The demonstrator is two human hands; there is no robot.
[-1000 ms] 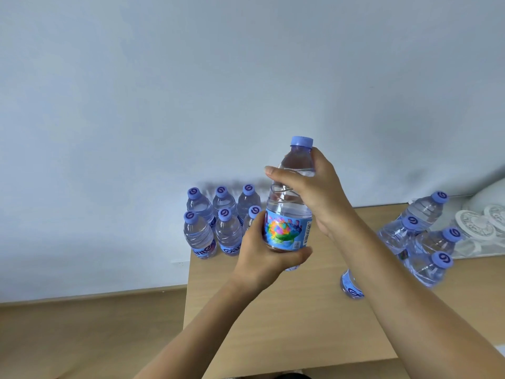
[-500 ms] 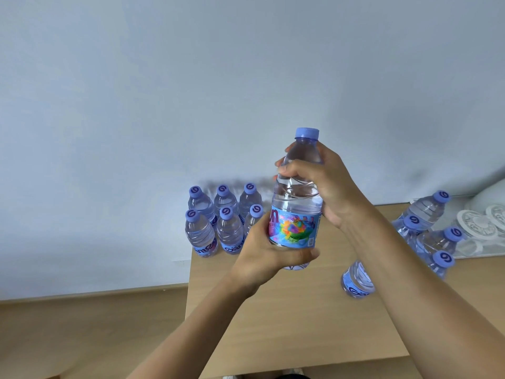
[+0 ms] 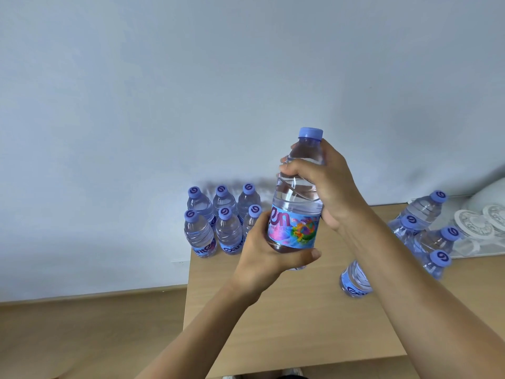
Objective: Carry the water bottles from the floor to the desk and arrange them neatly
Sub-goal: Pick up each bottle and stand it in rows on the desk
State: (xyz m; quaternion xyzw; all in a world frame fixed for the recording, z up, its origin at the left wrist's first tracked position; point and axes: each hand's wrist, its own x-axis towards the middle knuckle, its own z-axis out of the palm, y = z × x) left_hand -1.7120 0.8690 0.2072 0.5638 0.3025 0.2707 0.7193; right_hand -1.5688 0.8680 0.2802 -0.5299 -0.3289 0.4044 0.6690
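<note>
The water bottle point(image 3: 296, 203) stands upright in the air above the desk point(image 3: 295, 318), its long axis nearly vertical, blue cap at the top and its base hidden behind the lower hand. The left hand point(image 3: 269, 254) wraps the bottom of it, thumb curled across the near side just under the bright label, fingers out of sight behind. The right hand point(image 3: 325, 184) closes around the shoulder and neck just below the cap, fingers folded over the clear plastic. So both hands are shut on the one bottle, low and high along its length. Outward from there, the neat group of bottles point(image 3: 218, 222) stands in two rows at the far left corner of the desk, against the wall, with caps up. That group lies to the left of and beyond the held bottle, and the left hand is the nearer to it. The next spot in the rows looks to be at the group's right end, partly hidden behind the left hand, so the bottle likely needs to travel left and away, staying upright, then down. To the right a loose cluster of bottles point(image 3: 426, 231) leans and lies about, one of them mostly covered by the right forearm. White objects point(image 3: 481, 222) sit at the far right edge.
</note>
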